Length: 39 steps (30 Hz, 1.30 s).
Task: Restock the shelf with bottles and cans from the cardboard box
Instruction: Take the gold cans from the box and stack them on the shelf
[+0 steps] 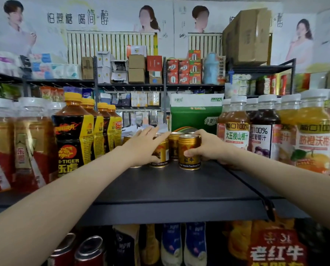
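Gripping a gold, red-lettered can [188, 143], right hand [208, 148]; left hand [143, 144] flat-fingered on neighbouring cans [161, 157].

Bare shelf [171, 189] lies open in front of the cans [189, 152], bottles [74, 135] walling both sides.

At the centre of my frame a cluster of cans [173, 145] stands on the shelf [169, 189], toward its back. The front can [189, 156] is at the cluster's right, with my right hand [208, 148] wrapped round it. My left hand [143, 144] lies over the cans at the cluster's left. A carton [194, 112] stands behind the cluster. The left bottles [74, 135] and right bottles [237, 129] flank the cans. Lower cans [89, 250] sit under the shelf, lower left. A cardboard box [246, 35] rests on a rack, upper right.
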Motion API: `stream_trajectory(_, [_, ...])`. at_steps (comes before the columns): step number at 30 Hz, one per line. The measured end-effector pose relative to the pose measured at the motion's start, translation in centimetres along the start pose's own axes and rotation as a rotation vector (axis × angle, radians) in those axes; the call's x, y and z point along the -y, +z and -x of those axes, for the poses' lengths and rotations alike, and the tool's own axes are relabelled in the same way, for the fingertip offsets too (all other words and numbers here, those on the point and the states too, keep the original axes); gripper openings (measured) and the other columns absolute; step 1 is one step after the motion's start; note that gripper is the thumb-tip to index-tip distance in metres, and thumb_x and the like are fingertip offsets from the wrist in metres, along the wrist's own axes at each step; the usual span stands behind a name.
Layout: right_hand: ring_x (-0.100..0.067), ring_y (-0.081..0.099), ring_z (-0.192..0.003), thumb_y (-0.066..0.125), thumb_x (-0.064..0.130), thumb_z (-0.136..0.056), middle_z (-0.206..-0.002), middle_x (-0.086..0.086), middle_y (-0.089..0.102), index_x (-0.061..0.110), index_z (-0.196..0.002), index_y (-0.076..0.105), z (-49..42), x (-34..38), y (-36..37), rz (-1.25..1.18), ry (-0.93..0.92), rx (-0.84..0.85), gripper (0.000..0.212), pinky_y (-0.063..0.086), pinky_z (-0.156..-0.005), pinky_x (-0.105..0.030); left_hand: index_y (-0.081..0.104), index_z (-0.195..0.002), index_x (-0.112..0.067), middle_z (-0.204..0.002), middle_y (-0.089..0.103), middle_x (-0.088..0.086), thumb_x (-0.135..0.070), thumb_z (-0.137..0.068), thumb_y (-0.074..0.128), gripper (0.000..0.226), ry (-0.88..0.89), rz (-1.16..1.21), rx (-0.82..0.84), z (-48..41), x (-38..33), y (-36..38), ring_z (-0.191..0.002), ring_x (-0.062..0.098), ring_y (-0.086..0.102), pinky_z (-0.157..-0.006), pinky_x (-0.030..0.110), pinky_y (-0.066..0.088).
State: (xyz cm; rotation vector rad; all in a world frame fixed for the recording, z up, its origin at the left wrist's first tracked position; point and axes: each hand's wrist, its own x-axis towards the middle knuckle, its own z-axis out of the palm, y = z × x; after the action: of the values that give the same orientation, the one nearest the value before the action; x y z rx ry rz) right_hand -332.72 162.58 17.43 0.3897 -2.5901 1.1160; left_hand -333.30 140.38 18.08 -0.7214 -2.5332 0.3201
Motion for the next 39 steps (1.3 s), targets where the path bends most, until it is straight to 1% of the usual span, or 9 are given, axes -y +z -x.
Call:
stream_trajectory(3, [-0.02,0.058,-0.104,0.081,0.026,-0.075,-0.12,-0.006,0.057,0.015,-0.135,0.038,-1.0,-0.4,0.3,0.031,-0.004,-0.021,0.075,0.049,-0.067,-0.023,0.007,-0.153,-0.023,-0.156,0.023,0.006,-0.04,-0.092,0.058,0.082,0.024,-0.012,-0.052,-0.1,0.2,0.5,-0.142,0.023,0.024,-0.112,0.034,0.027])
stream_trajectory(6, [-0.019,0.051,-0.114,0.075,0.03,-0.081,-0.133,-0.008,0.05,0.014,-0.143,0.03,-1.5,-0.5,1.2,0.231,-0.114,-0.043,0.079,0.045,-0.088,-0.026,0.013,-0.151,-0.018,-0.148,0.037,0.005,-0.038,-0.091,0.058,0.078,0.054,-0.075,-0.126,-0.3,0.0,0.6,-0.133,0.021,0.037,-0.1,0.033,0.039])
stream_trajectory(10, [-0.025,0.008,-0.145,0.077,0.038,-0.077,-0.158,-0.008,0.007,0.024,-0.152,0.005,-1.3,-1.6,2.2,0.523,-0.298,-0.003,0.105,0.017,-0.116,-0.041,0.011,-0.151,-0.016,-0.147,0.037,0.005,-0.042,-0.092,0.056,0.079,0.081,-0.139,-0.163,-0.4,0.3,0.7,-0.132,0.021,0.039,-0.099,0.032,0.039])
stream_trajectory(12, [-0.025,-0.001,-0.146,0.078,0.037,-0.076,-0.158,-0.007,0.001,0.024,-0.152,0.006,-1.2,-1.8,2.3,0.607,-0.361,-0.014,0.106,0.009,-0.117,-0.04,0.008,-0.152,-0.014,-0.15,0.034,0.006,-0.044,-0.092,0.054,0.081,0.085,-0.153,-0.16,-0.4,0.4,0.9,-0.135,0.021,0.036,-0.104,0.032,0.034])
stream_trajectory(16, [-0.022,0.008,-0.143,0.076,0.034,-0.078,-0.154,-0.008,0.016,0.021,-0.152,0.008,-1.4,-1.4,2.5,0.666,-0.443,-0.001,0.102,0.012,-0.116,-0.035,0.01,-0.15,-0.008,-0.151,0.033,0.008,-0.045,-0.091,0.056,0.084,0.037,-0.122,-0.132,-0.3,0.3,0.9,-0.136,0.021,0.034,-0.106,0.031,0.031])
stream_trajectory(20, [-0.022,0.014,-0.14,0.076,0.039,-0.077,-0.152,-0.009,0.022,0.011,-0.152,0.005,-1.5,-0.7,2.9,0.711,-0.418,-0.033,0.107,0.013,-0.114,-0.031,0.035,-0.136,-0.011,-0.134,0.049,0.006,-0.039,-0.088,0.062,0.061,-0.006,-0.042,-0.119,-0.6,0.2,0.5,-0.123,0.022,0.047,-0.09,0.032,0.043])
stream_trajectory(27, [-0.024,0.023,-0.134,0.077,0.043,-0.073,-0.145,-0.009,0.031,0.009,-0.149,0.015,-1.7,0.1,3.7,0.799,-0.415,-0.087,0.104,0.028,-0.111,-0.036,0.041,-0.127,-0.013,-0.126,0.051,0.005,-0.037,-0.088,0.063,0.052,-0.032,-0.046,-0.12,-0.7,0.1,0.4,-0.116,0.021,0.051,-0.076,0.029,0.041])
stream_trajectory(35, [-0.025,0.015,-0.142,0.073,0.047,-0.078,-0.155,-0.009,0.019,0.012,-0.152,0.009,-1.1,0.4,4.0,0.847,-0.377,-0.087,0.104,0.012,-0.116,-0.033,0.024,-0.146,-0.016,-0.143,0.042,0.005,-0.044,-0.091,0.056,0.069,-0.001,-0.084,-0.166,0.3,0.7,1.0,-0.131,0.024,0.04,-0.109,0.038,0.033])
stream_trajectory(39, [-0.027,0.003,-0.147,0.067,0.044,-0.084,-0.159,-0.011,0.009,0.014,-0.153,0.003,-0.1,1.1,4.1,0.808,-0.333,-0.147,0.098,0.007,-0.12,-0.039,0.017,-0.15,-0.017,-0.148,0.036,0.006,-0.036,-0.094,0.051,0.068,-0.02,-0.005,-0.231,0.7,0.1,0.9,-0.136,0.024,0.035,-0.114,0.04,0.025])
